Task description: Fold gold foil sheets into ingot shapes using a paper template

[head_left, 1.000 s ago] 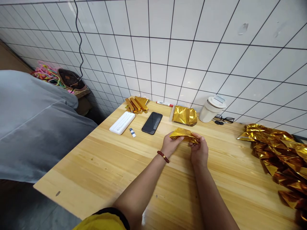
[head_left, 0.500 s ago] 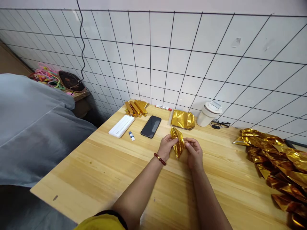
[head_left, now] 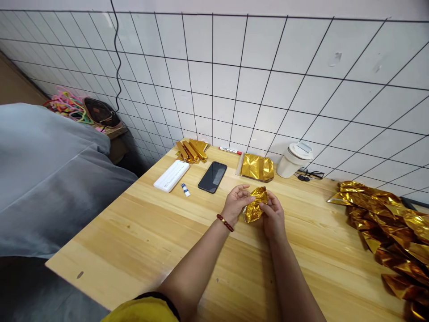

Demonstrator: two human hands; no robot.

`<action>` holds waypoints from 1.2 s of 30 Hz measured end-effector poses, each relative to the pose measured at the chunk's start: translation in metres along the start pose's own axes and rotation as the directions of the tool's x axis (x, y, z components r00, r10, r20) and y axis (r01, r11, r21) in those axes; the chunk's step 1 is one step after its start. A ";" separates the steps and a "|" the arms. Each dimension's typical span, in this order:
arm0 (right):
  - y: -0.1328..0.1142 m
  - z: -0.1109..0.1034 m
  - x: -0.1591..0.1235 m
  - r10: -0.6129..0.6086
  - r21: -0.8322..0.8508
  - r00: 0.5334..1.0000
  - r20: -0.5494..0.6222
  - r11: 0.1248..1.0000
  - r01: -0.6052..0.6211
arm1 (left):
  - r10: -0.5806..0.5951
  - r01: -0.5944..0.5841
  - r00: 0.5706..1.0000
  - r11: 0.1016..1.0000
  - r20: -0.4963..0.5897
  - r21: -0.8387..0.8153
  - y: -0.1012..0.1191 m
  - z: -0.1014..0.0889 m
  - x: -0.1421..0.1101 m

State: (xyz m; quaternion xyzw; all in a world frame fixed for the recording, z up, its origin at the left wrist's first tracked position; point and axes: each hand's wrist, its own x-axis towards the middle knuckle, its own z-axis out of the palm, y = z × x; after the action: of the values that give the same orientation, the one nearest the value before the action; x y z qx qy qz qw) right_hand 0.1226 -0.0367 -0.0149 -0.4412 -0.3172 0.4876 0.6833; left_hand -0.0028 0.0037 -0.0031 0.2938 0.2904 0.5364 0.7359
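So, just the head view to go on. Call the tiled wall (head_left: 228, 80) 12 o'clock and use the crinkled gold foil piece (head_left: 256, 209) as the centre. It's right between the two hands, on the near side of the flat gold packet (head_left: 253, 166), and its long axis runs roughly 1 to 7 o'clock, so it's kinda slanted rather than square to the wall.

The left hand (head_left: 235, 205) sits at 9 o'clock: thumb on the foil's edge, other fingers loosely spread and pointing toward 2. Can't tell if it's actually pinching or just steadying. The right hand (head_left: 275, 218) is at about 4 and seems to have the firmer hold, thumb on the front face, fingers curled round the far side. Neither is really nearer since both touch it, but the right looks like the main one imo.

Also can't tell if the foil's bottom end brushes the table (head_left: 140, 250) or hangs just over it.

Around it: black phone (head_left: 212, 177) at 10, white lidded cup (head_left: 291, 163) a bit past 1, gold foil pile (head_left: 392, 223) well off at 3.
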 end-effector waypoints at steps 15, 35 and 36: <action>-0.008 -0.010 0.005 0.146 0.231 0.985 0.092 0.959 -0.164 | 0.003 -0.006 0.999 0.998 -0.051 -0.065 0.001 -0.003 0.002; -0.006 -0.006 0.008 0.153 0.226 0.988 0.020 0.962 -0.154 | -0.106 0.113 0.974 0.993 0.198 -0.028 0.005 -0.002 -0.002; -0.006 -0.007 0.008 0.140 0.221 0.989 0.039 0.964 -0.145 | -0.112 0.114 0.967 0.993 0.231 0.006 0.005 -0.003 -0.003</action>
State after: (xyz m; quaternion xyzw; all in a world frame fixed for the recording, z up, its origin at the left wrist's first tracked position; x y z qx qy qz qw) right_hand 0.1332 -0.0323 -0.0124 -0.3776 -0.2355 0.5730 0.6882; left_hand -0.0090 0.0023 -0.0008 0.3343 0.2174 0.4569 0.7951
